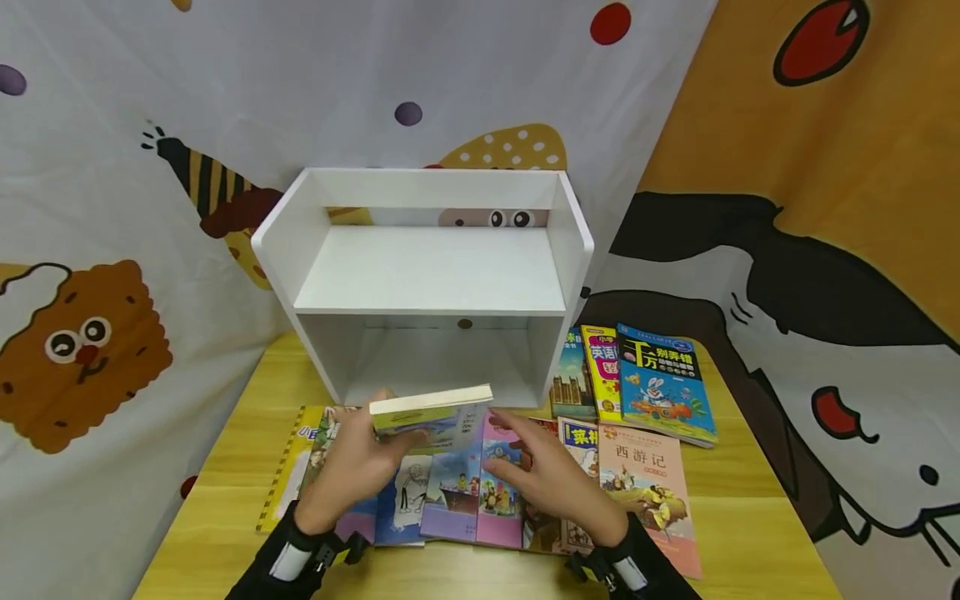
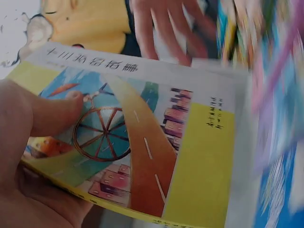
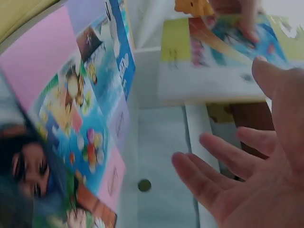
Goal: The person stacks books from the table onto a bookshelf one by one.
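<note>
A paperback book (image 1: 435, 421) with a yellow spine and a bicycle wheel and road on its cover is tilted above the table, in front of the white shelf. My left hand (image 1: 352, 471) grips it at its left end, thumb on the cover (image 2: 142, 137) and fingers beneath. Just right of the book, my right hand (image 1: 551, 479) has its fingers spread and holds nothing; in the right wrist view the right hand (image 3: 247, 171) is near the book's edge (image 3: 218, 97). Beneath both hands lies a row of overlapping books, including a pink one (image 1: 498, 492).
A white two-tier shelf (image 1: 431, 267) stands at the back of the wooden table (image 1: 750, 517). Several books, one a blue book (image 1: 666, 387), lie to its right. A salmon-coloured book (image 1: 648, 492) ends the front row, and a yellow spiral-bound book (image 1: 292, 467) lies at its left.
</note>
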`<state>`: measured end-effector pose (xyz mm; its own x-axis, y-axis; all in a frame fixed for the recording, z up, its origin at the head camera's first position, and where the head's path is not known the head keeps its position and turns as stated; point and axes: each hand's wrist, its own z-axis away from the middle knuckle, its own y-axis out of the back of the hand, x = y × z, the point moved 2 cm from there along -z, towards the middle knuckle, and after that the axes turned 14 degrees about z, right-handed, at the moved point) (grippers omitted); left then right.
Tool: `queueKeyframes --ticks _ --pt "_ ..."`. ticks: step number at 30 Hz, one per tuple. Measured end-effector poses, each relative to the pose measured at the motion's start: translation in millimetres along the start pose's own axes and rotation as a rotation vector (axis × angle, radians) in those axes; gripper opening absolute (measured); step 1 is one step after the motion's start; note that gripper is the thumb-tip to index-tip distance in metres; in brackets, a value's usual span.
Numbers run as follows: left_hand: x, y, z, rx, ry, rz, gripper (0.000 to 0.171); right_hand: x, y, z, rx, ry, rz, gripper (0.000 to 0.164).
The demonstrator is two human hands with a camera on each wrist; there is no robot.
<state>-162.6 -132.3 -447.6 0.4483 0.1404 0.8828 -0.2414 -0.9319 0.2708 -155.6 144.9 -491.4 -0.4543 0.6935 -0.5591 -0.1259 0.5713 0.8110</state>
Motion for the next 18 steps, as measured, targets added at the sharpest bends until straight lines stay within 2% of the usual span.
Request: queueKeyframes --ticks 3,6,11,15,18 --pt "-3.0 -12.9 -2.4 0.001 0.118 0.205 0.049 -7 -6 -7 0.046 0.032 -0.06 0.055" --pt "-4.2 -21.6 -2.3 0.033 0.21 0.307 0.05 -14 -8 -10 0.087 0.041 -0.134 0.041" --pt "6.0 -26.0 -6.2 0.06 0.268 0.315 0.049 -28 6 -4 0.165 -0.001 -0.23 0.032" --pt "18.4 -21.2 -8.4 0.086 0.302 0.296 0.048 -31 17 0 0.265 0.012 -0.196 0.025" --pt "22.4 -12.9 -9.0 0.108 0.267 0.285 0.047 -24 20 1 0.316 0.022 -0.144 0.024"
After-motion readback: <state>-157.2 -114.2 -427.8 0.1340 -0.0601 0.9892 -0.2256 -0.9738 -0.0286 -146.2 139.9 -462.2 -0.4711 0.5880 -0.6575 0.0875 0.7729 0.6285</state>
